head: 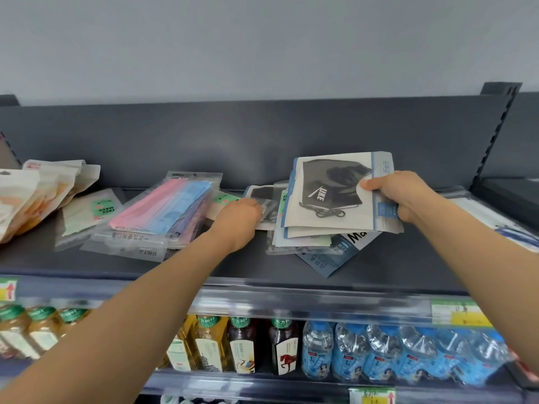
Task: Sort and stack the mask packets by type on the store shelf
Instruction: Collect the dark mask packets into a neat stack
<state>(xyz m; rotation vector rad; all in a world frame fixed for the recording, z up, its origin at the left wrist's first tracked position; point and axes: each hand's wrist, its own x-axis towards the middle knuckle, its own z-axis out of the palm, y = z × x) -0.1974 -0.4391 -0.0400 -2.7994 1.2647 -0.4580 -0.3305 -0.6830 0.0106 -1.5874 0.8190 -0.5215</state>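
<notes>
My right hand [399,196] grips a black-mask packet [329,191] by its right edge, thumb on top, and lifts it tilted above a loose pile of packets [309,243] on the dark shelf [204,266]. A blue packet [332,255] pokes out under the pile. My left hand [240,217] reaches into the pile's left side, fingers curled on another black-mask packet [262,195]. To its left lies a stack of clear packets with pink and blue masks [163,211], then a green-labelled FACE MASK packet [90,214].
Beige and orange packets [32,196] are heaped at the far left of the shelf. More white packets [495,220] lie at the far right. Below the shelf's price rail [320,301] stand tea bottles [242,345] and water bottles [408,354].
</notes>
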